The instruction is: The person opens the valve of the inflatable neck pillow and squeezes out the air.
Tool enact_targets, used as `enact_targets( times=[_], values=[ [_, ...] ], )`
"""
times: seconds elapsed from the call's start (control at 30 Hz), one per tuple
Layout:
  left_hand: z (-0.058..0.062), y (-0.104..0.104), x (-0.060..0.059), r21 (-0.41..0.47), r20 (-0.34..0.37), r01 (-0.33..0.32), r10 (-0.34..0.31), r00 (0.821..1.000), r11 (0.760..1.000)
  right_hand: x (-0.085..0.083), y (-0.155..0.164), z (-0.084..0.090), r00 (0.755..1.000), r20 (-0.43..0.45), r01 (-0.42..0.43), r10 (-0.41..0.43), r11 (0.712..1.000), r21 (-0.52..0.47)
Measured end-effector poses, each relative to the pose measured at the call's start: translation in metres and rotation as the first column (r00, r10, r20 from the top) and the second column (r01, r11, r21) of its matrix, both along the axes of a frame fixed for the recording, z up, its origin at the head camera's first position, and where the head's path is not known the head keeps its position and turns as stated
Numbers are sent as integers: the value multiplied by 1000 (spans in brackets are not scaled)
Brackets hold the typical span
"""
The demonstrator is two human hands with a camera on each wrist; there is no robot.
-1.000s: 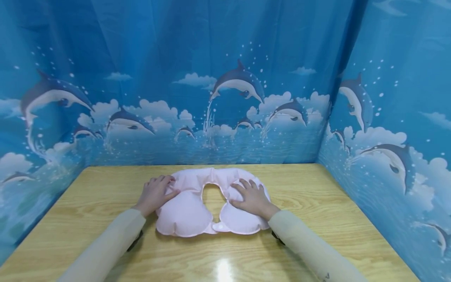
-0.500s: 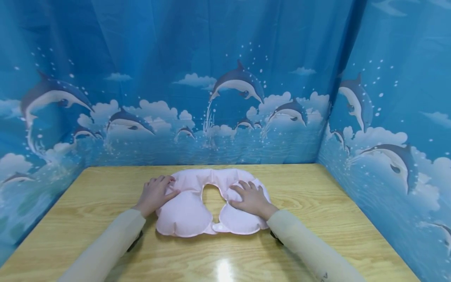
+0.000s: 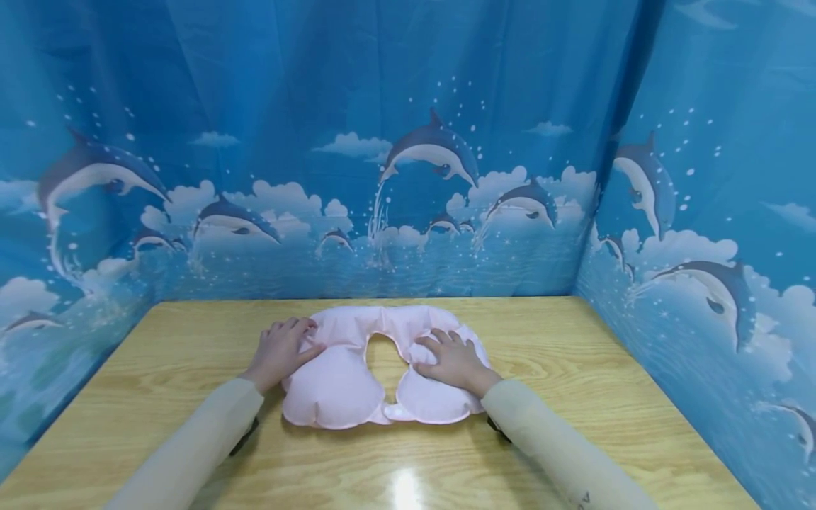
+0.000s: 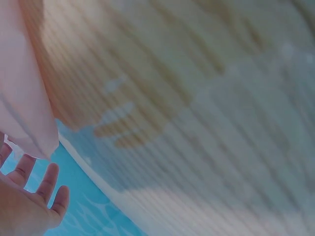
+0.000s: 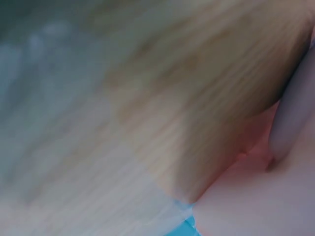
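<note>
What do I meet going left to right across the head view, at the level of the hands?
Bare wooden table → left hand → pink U-shaped pillow → right hand → dolphin-print curtain.

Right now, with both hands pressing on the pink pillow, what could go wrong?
1. The left hand sits at the outer edge of the pink pillow, so that side may slide sideways on the smooth wooden table.
2. The right hand presses on one lobe only; air may just bulge into the near ends instead of leaving.
3. The two near ends meet at a small tab; uneven pressure could pull them apart.
</note>
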State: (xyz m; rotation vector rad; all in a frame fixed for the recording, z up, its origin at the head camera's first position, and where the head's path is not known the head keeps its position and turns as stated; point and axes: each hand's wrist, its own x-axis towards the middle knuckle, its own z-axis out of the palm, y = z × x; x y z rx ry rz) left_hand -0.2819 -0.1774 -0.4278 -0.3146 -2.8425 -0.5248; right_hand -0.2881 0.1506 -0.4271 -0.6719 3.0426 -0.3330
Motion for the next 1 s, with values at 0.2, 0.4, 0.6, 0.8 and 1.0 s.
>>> enact_targets(
  times=[0.2,0.4,0.6,0.8,1.0],
  values=[
    [1,-1,1,1,3,4,-4,1000,1000,0,-1,-1,1000,6,-16,16,1000,-4],
    [1,-1,1,-2,-1,15,-15,1000,1000,0,-2,1,999,35,-15,15,1000,-5],
    [2,0,3,-3,2,12,-12,1000,1000,-1,-3,1,999,51,-7,7,1000,-4],
    [4,1,4,-9,-2,13,-13,1000,1000,0,-4,2,998,60,-2,2,1000,6],
    [3,1,4,-9,-9,19,-19,1000,1000,-2,-5,2,997,77,-5,4,1000,22]
  ],
)
